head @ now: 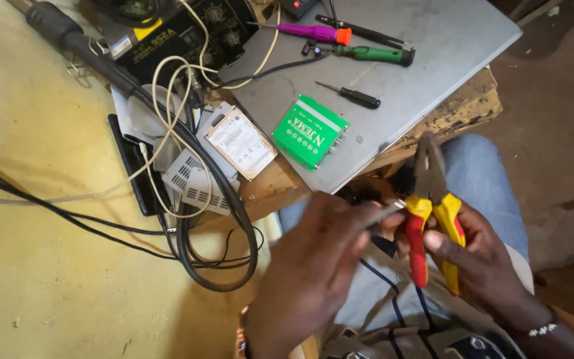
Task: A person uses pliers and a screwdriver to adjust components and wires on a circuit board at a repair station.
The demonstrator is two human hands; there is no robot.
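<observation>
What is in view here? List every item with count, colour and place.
Combination pliers: 1, red and yellow handles, in the right hand.
Thin metal piece: 1, silvery, pinched in the left hand; blurred.
Small rectangular box: 1, green, grey sheet's near edge.
Flat metal drive: 1, silver, left of the box.
Screwdrivers: 4; purple-orange, green, two black, on the grey sheet.
Bench station: 1, black, top left.
Cables: several, black and cream, left.
Vented box: 1, white, under cables.
Left hand: 1, bottom centre.
Right hand: 1, bottom right.
</observation>
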